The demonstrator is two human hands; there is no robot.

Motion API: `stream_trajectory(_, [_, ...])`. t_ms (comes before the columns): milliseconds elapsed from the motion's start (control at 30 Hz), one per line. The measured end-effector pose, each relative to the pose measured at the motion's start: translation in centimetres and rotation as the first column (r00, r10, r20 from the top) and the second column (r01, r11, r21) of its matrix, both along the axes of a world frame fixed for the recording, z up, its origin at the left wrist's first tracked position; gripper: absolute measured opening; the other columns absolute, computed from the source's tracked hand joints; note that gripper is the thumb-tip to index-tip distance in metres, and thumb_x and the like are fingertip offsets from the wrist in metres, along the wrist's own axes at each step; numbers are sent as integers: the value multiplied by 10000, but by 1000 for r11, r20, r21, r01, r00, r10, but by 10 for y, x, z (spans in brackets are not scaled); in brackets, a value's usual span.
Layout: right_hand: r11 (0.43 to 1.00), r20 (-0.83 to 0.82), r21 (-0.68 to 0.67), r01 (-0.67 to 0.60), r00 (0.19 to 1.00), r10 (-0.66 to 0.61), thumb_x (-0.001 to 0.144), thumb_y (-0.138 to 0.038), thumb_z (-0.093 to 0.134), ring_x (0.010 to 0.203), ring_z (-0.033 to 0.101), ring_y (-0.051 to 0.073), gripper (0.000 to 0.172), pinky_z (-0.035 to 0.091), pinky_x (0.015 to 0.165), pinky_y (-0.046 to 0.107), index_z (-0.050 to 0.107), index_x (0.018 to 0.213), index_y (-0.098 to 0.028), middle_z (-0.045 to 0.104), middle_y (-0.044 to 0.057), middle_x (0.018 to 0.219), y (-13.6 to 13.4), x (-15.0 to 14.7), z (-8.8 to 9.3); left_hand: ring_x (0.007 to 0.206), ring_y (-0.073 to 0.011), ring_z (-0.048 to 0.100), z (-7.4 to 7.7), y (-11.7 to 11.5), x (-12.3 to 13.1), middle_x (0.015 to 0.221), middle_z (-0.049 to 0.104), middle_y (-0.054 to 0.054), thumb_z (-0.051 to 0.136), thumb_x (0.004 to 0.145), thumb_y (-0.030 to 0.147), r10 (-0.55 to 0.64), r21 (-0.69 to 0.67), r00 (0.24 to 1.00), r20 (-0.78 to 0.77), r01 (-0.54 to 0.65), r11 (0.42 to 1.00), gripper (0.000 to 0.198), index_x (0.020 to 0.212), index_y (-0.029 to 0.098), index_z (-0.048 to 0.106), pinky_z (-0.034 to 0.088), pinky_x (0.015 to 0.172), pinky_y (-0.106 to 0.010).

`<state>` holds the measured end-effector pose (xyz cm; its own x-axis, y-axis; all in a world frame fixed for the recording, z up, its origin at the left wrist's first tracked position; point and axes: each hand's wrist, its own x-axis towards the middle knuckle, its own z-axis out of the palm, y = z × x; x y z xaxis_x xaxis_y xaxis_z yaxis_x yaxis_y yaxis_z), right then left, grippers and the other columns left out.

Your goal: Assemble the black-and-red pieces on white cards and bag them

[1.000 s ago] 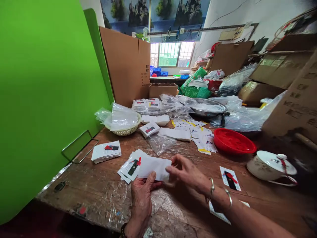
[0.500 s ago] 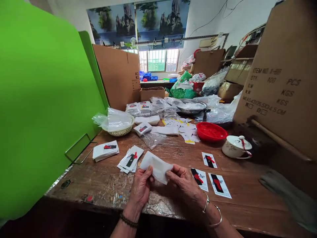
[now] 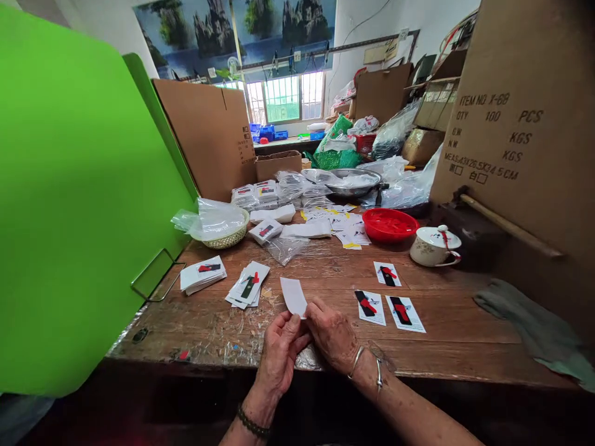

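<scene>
My left hand (image 3: 281, 348) and my right hand (image 3: 332, 334) meet over the near edge of the wooden table (image 3: 465, 341). Both pinch the lower end of a small white packet (image 3: 294, 295), which stands up between the fingers. A loose pile of printed cards (image 3: 248, 284) lies just left of the packet. Three single cards with black and red items (image 3: 389, 301) lie flat to the right of my right hand.
A green screen (image 3: 74, 204) walls off the left. Further back are another card stack (image 3: 202, 274), a basket with a plastic bag (image 3: 218, 224), a red bowl (image 3: 389, 224), a lidded white cup (image 3: 434, 245), clear bags and cardboard boxes (image 3: 525, 118). A grey cloth (image 3: 534, 328) lies at the right.
The white packet has turned from lying wide across both hands to standing narrow and upright. My hands have drawn closer together and nearer the table edge; the view pulled back.
</scene>
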<state>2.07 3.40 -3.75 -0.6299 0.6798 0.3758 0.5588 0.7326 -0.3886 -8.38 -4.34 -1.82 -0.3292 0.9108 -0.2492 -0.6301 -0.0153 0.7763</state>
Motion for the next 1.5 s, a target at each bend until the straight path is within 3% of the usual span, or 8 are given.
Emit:
stream_trajectory(300, [944, -67, -307, -118, 992, 102, 899, -118, 509, 793, 599, 153, 184, 385, 692, 242, 645, 791, -177, 666, 48, 857, 4, -6, 4, 829, -174, 703, -7, -3, 3, 976, 751, -103, 889, 557, 269, 97, -61, 988, -119, -105, 993, 449, 943, 119, 715, 551, 763, -251])
stream_trajectory(567, [895, -85, -446, -11, 996, -30, 749, -98, 599, 688, 573, 154, 112, 358, 620, 241, 628, 679, -180, 676, 33, 729, 7, -10, 11, 800, -205, 704, -15, 0, 0, 926, 760, -103, 851, 612, 343, 135, -60, 938, -320, -162, 985, 471, 1009, 118, 731, 550, 768, -285])
stream_trajectory(733, [588, -278, -779, -218, 960, -13, 740, -205, 617, 516, 534, 117, 105, 357, 499, 204, 613, 641, -172, 600, -22, 529, 14, -10, 10, 676, -200, 704, -20, 1, -8, 783, 740, -65, 821, 636, 386, 167, -68, 883, -439, -218, 974, 395, 932, 145, 720, 569, 642, -280])
stream_trajectory(800, [516, -327, -812, -271, 945, -18, 751, -228, 591, 465, 498, 102, 121, 336, 465, 197, 624, 654, -163, 563, -39, 484, 16, -10, 8, 627, -197, 701, -21, 2, -8, 767, 736, -60, 785, 675, 399, 160, -92, 865, -475, -230, 969, 353, 917, 155, 710, 571, 593, -278])
stream_trajectory(1033, [601, -339, -758, -252, 940, -33, 739, -209, 565, 514, 468, 103, 142, 325, 502, 213, 670, 668, -145, 578, -28, 536, 16, -12, 6, 596, -182, 694, -17, 3, -11, 717, 725, -56, 807, 648, 390, 155, -94, 838, -523, -238, 967, 344, 868, 149, 697, 571, 562, -252])
stream_trajectory(1300, [829, -232, -550, -102, 972, -34, 833, -172, 527, 648, 544, 138, 179, 350, 614, 238, 615, 677, -175, 638, 9, 677, 4, -17, 7, 546, -156, 662, -15, 9, -21, 685, 714, -45, 797, 597, 312, 165, -119, 835, -525, -265, 957, 276, 779, 134, 691, 563, 547, -260])
stream_trajectory(1400, [916, -158, -399, -35, 987, -31, 870, -145, 507, 717, 571, 160, 174, 353, 654, 252, 605, 731, -182, 654, 37, 759, -4, -19, 3, 462, -126, 586, -19, 12, -21, 562, 647, 10, 723, 599, 203, 162, -128, 750, -641, -313, 941, 125, 694, 167, 650, 486, 482, -224])
stream_trajectory(1500, [970, -103, -243, 27, 993, -54, 913, -133, 459, 754, 567, 177, 173, 342, 648, 260, 579, 799, -183, 635, 58, 819, -12, -21, -7, 469, -113, 535, -22, 16, -22, 522, 599, 33, 646, 582, 124, 138, -90, 564, -814, -357, 930, 83, 622, 191, 619, 401, 480, -203])
